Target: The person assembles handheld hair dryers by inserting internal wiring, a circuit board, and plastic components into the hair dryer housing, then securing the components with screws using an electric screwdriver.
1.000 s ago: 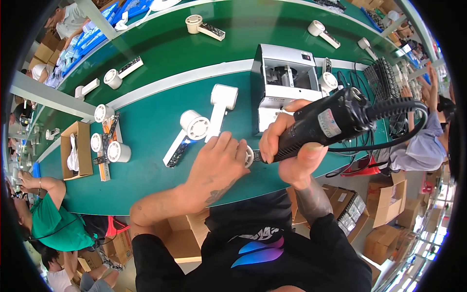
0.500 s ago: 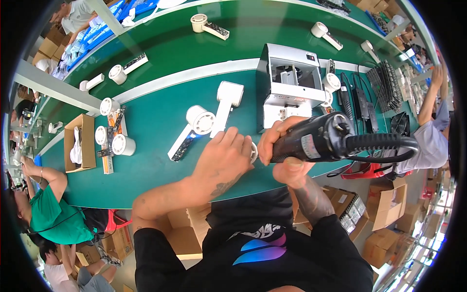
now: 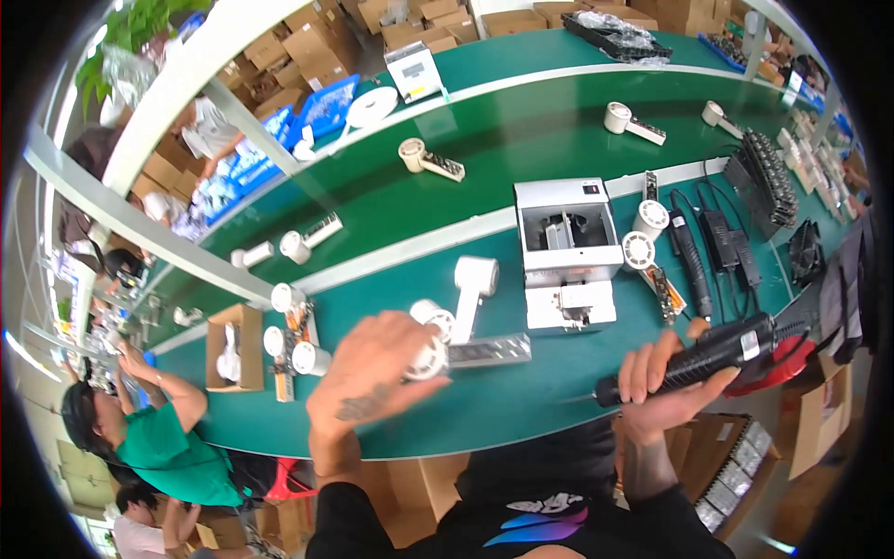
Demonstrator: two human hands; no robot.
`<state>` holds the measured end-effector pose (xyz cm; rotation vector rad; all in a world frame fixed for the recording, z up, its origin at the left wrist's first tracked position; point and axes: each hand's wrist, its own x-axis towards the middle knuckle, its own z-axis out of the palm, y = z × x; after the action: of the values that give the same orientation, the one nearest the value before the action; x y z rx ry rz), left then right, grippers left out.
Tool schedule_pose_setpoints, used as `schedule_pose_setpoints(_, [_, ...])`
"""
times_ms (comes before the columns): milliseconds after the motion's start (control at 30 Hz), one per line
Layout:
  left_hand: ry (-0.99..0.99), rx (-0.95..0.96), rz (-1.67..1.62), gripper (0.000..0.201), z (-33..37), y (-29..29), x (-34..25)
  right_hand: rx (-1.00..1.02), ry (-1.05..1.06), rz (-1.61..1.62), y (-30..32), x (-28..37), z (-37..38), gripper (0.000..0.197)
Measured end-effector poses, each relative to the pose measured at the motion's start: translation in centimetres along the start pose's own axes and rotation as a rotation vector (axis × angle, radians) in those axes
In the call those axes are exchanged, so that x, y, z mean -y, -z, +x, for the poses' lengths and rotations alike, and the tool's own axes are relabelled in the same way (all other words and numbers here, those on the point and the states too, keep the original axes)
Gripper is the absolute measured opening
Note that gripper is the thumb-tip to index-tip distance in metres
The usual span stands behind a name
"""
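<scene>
My left hand (image 3: pixel 368 377), slightly blurred, is closed around the round head of a white hair-dryer-shaped unit (image 3: pixel 430 361). The unit's handle points right, its open side showing a silvery strip. In my right hand (image 3: pixel 652 377) is a black electric screwdriver (image 3: pixel 712 363), held near the front edge with its thin bit pointing left, apart from the unit. Just behind my left hand, another white unit (image 3: pixel 433 317) is partly hidden. A further white unit (image 3: pixel 473 284) lies beyond it, handle toward me.
A silver-white machine (image 3: pixel 568 242) stands mid-table. To its right lie more units (image 3: pixel 639 250), a second black screwdriver (image 3: pixel 689 265) and black power adapters (image 3: pixel 726 242). Several units (image 3: pixel 307 359) and a cardboard box (image 3: pixel 247 377) sit left. Spaced units (image 3: pixel 414 156) rest on the green belt behind.
The screwdriver has moved right, away from the unit in my left hand. My left hand has shifted left with the unit, whose handle now shows. The view has tilted up.
</scene>
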<state>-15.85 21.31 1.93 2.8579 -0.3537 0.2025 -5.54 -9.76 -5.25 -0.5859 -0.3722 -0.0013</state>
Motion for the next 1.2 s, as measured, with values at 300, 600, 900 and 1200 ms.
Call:
schedule_pose_setpoints(300, [0.415,-0.028,-0.073,0.056,7.0,-2.8,26.7,-0.267,-0.421,-0.001,6.4,-3.5,-1.6,0.06])
schedule_pose_setpoints(600, [-0.016,-0.022,0.17,0.065,22.5,-4.1,22.3,-0.336,-0.471,0.079,8.7,-3.5,-1.5,0.058])
schedule_pose_setpoints(900, [0.091,0.32,0.073,0.029,27.7,-6.0,28.3,-0.473,-0.641,0.112,8.3,-3.4,-0.9,0.062])
schedule_pose_setpoints(1200, [0.152,0.519,0.232,0.033,29.7,-5.5,25.6,-0.373,-0.592,0.155,9.3,-2.9,-1.8,0.062])
